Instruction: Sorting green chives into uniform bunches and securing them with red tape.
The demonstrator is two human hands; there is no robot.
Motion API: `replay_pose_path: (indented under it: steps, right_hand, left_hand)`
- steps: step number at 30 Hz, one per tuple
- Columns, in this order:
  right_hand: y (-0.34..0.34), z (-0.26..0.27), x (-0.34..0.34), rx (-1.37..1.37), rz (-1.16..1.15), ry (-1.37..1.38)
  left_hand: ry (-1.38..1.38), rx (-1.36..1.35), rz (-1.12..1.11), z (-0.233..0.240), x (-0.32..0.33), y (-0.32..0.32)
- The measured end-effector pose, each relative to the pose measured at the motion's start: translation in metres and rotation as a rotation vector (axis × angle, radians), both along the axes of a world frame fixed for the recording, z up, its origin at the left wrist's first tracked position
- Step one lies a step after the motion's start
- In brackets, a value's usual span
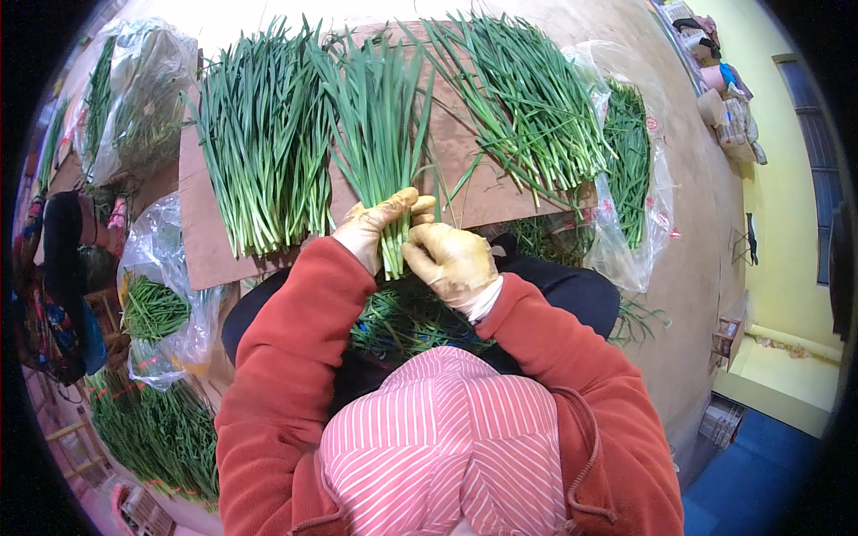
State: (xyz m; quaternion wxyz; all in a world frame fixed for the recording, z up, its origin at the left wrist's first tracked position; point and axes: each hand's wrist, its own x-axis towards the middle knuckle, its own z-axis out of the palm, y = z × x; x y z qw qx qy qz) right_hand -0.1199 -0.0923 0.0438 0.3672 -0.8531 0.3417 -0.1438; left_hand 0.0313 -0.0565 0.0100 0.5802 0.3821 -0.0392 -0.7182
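My left hand, in a stained pale glove, is closed around the lower stems of a bunch of garlic chives, whose leaves fan out away from me. Close beside the stem ends, my right hand, gloved too, has curled fingers; whether it pinches a stalk I cannot tell. A thick pile of chives lies to the left on a brown board. Another pile lies on the board's right part, with a few loose stalks at its near side.
Clear plastic bags with greens stand at the right, the upper left and the left. Tied bundles of greens lie at the lower left. Loose leaves are heaped between my legs. A person in dark clothing is at the far left.
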Motion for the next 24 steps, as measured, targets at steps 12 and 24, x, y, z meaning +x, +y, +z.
replay_pose_path:
  steps: [12,24]
  right_hand:
    - [-0.055,-0.072,-0.009,-0.564,-0.006,0.217]
    - [-0.138,-0.031,-0.081,-0.480,-0.497,0.454]
  left_hand:
    - [0.084,-0.157,0.045,0.015,0.034,0.000]
    - [0.049,-0.142,0.044,0.015,0.034,-0.001]
